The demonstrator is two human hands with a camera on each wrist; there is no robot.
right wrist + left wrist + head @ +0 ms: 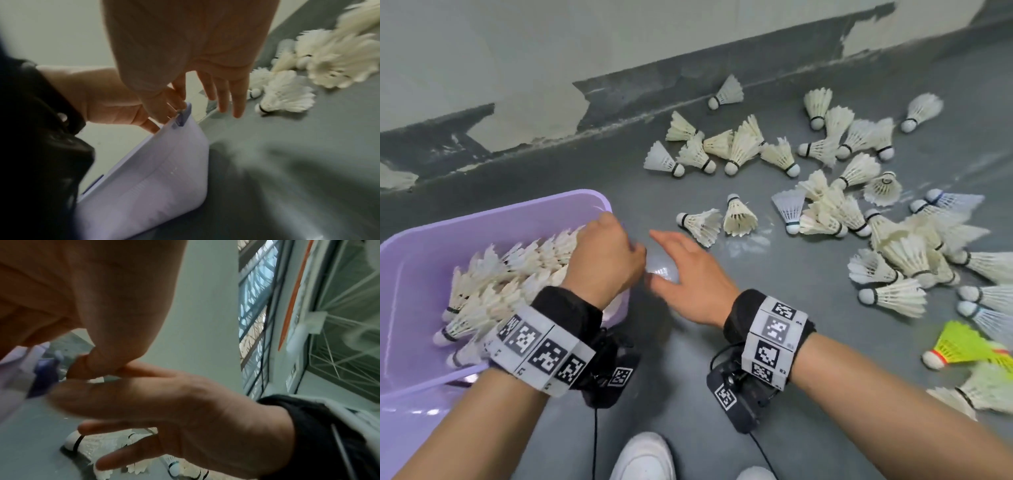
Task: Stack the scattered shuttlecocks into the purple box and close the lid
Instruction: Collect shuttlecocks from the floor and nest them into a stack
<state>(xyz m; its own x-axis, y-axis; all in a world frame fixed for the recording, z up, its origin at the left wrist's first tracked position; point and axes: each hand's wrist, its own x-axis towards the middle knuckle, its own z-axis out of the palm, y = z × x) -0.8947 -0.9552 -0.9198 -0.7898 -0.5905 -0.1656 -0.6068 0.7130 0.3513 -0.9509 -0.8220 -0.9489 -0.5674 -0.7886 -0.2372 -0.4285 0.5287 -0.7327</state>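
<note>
Over the box's right rim, my left hand (604, 255) has its fingers (149, 125) curled at the purple box (410, 253); whether they grip anything, I cannot tell. Beside it my right hand (690, 281) is spread, holding nothing. Nested shuttlecocks (517, 274) fill the box; scattered shuttlecocks (825, 192) litter the floor (774, 325).

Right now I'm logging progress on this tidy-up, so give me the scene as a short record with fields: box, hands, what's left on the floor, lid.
box: purple box, open, on the grey floor, holding rows of stacked white shuttlecocks
left hand: over the box's right rim, fingers curled; what it grips is hidden
right hand: open, fingers spread, beside the box, holding nothing
floor: many scattered white shuttlecocks to the right; one yellow-green shuttlecock at the right edge
lid: cannot be identified in these views
</note>
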